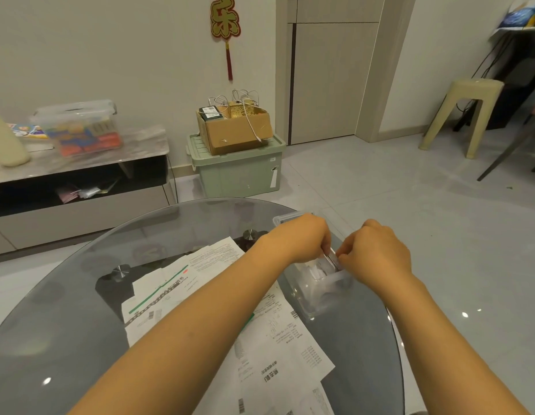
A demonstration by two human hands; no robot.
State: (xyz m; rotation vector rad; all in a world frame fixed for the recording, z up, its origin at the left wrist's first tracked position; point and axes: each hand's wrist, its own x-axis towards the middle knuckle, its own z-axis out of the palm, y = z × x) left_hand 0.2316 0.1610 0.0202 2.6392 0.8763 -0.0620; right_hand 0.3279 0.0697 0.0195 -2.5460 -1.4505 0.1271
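Observation:
A clear plastic box (317, 295) sits near the right rim of a round glass table (65, 339). Above the box, my left hand (302, 238) and my right hand (377, 253) meet, fingers curled. Between their fingertips they pinch a small shiny packet (332, 260), partly hidden by the fingers. White slips of paper lie inside the box. Several unfolded printed leaflets (260, 339) are spread on the glass under my left forearm.
Beyond the table stand a low cabinet (80, 181) with a clear storage tub (80, 127), and a green bin (239, 172) topped by a cardboard box (236, 130). A beige plastic stool (466, 115) is at the right by the wall.

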